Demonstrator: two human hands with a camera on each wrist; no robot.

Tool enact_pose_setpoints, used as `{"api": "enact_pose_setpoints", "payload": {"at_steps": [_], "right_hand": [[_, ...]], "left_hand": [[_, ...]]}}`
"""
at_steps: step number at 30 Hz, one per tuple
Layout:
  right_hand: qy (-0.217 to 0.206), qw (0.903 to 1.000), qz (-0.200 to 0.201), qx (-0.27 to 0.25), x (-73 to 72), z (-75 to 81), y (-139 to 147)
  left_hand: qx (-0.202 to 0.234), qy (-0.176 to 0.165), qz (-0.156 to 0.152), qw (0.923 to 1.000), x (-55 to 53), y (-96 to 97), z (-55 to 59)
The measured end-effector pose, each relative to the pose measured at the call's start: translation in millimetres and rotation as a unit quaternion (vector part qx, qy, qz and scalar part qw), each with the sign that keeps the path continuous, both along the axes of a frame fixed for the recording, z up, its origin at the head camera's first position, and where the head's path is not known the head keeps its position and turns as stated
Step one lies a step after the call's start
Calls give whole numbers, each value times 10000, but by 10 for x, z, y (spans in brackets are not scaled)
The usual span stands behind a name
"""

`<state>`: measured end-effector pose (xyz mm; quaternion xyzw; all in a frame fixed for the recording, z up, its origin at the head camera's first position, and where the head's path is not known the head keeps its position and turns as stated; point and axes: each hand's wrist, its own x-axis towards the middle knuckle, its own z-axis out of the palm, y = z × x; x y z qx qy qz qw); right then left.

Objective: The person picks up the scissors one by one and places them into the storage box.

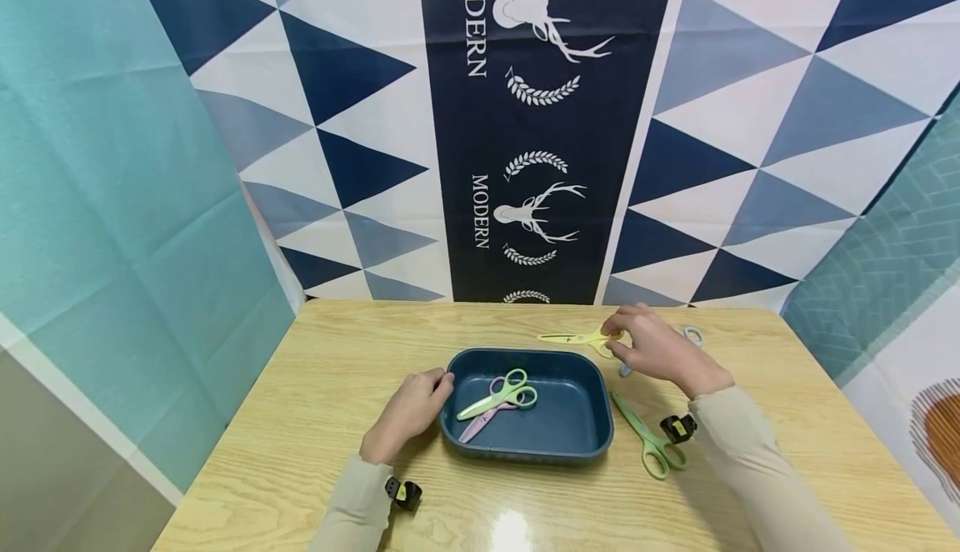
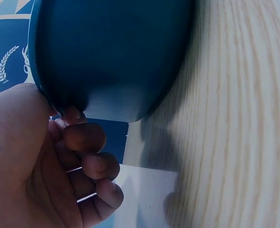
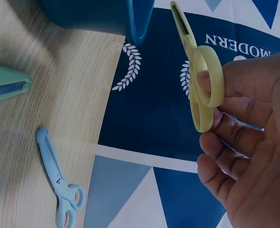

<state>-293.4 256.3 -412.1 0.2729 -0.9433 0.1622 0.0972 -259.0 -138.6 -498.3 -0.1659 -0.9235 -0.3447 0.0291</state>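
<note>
My left hand (image 1: 408,414) pinches the left rim of a dark blue rectangular container (image 1: 573,406); the left wrist view shows the thumb and index finger on the edge, with the other fingers curled below. Inside the container, light green scissors (image 1: 504,397) lie across pink-purple scissors (image 1: 478,427). Behind the container's far right corner, my right hand (image 1: 663,352) holds yellow scissors (image 1: 564,338) by the handle loops. In the right wrist view the yellow scissors (image 3: 195,71) are held up off the table, blades pointing away from the palm.
Green scissors (image 1: 645,434) lie on the wooden table (image 1: 300,419) right of the container, beneath the right forearm. Light blue scissors (image 3: 59,180) lie behind them, partly covered by the right hand in the head view. A patterned cloth (image 1: 360,118) hangs behind the table.
</note>
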Motion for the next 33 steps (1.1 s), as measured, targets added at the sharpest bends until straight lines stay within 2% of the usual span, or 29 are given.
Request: {"api": "enact_pose_setpoints", "payload": {"at_steps": [22,33], "right_hand": [[80,9997,235,76,-4,21,-150],[46,9995,309,100,-32,25,-230]], "left_hand": [[-11,72,40,10000,-23,5,-33],[-27,-44,33,10000,-18,5,-3]]}}
